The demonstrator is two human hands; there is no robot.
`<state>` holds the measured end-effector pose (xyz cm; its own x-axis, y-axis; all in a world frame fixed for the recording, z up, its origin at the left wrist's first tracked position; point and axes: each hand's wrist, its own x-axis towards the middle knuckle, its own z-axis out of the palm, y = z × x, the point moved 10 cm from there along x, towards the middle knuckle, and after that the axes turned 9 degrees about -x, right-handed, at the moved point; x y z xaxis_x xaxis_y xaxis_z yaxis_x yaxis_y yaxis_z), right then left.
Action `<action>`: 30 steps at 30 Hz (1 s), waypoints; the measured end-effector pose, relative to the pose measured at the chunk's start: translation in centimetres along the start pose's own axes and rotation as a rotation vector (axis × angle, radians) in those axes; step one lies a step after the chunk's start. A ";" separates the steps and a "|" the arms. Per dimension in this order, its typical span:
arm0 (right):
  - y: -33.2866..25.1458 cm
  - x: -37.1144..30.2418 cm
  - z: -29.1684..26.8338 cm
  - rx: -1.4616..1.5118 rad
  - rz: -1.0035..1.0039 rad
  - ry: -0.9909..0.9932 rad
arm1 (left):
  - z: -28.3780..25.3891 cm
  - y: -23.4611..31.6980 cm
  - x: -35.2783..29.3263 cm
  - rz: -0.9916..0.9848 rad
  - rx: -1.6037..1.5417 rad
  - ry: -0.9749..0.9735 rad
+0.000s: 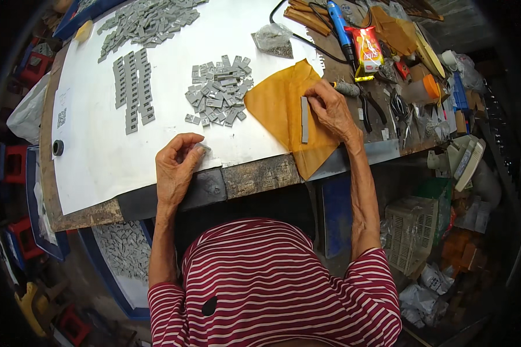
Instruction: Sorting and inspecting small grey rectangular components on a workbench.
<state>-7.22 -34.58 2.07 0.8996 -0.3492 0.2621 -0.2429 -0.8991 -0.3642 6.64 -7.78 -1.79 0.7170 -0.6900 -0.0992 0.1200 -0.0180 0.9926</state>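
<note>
Striped red-and-white fabric (272,277), nearest the camera, is covering the person's torso below the brown paper (269,104). Left of the paper's lower part, the left hand (178,165) is curling in, its thumb and forefinger apparently pinching a small grey piece (204,148), mostly hidden. On the paper, 1 slim grey strip (304,124) is lying lengthwise; the right hand (333,113) is bending over its upper end, fingers bunched and tips touching it, though whether they are gripping or merely pressing, one cannot tell.

By its look, the strip is probably behaving as light and stiff, perhaps snapping if flexed, and sliding readily on the paper. Holding it by its 2 long edges, near the middle, is seeming kinder than levering from 1 end.

Just left of the paper, a loose pile of grey pieces (220,89) is sitting; farther left, 3 columns of grey pieces (133,92) are lining up. Beyond the paper's upper left, a larger grey heap (150,23) is spreading.
</note>
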 end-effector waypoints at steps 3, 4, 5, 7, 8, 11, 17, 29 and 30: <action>0.0 -0.1 0.1 0.001 -0.003 0.016 | 0.0 -0.1 0.0 -0.008 0.015 0.002; -0.1 -0.2 0.0 0.005 -0.012 0.032 | 0.0 -0.1 0.0 -0.008 0.015 0.002; -0.1 -0.2 0.1 0.005 -0.012 0.032 | 0.0 -0.1 0.0 -0.009 0.014 0.005; -0.1 -0.2 0.0 0.010 -0.003 0.059 | 0.0 -0.1 0.0 -0.010 0.013 0.008; -0.1 -0.2 0.1 0.011 -0.003 0.059 | 0.0 0.0 0.0 -0.001 0.018 0.008; -0.4 -0.3 -0.1 -0.037 -0.031 0.094 | 0.0 -0.1 0.0 0.008 0.013 0.007; -0.3 -0.2 0.0 -0.072 -0.014 0.091 | 0.0 -0.2 0.0 0.008 0.009 0.001; -0.3 -0.1 -0.1 0.005 -0.019 0.070 | 0.0 -0.2 0.0 0.010 -0.001 0.005; -0.2 -0.1 -0.1 0.019 -0.013 0.065 | 0.0 -0.2 -0.1 0.008 -0.004 0.007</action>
<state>-7.32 -34.35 2.20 0.8773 -0.3543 0.3238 -0.2239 -0.8988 -0.3768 6.55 -7.76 -1.96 0.7225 -0.6853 -0.0917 0.1168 -0.0097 0.9931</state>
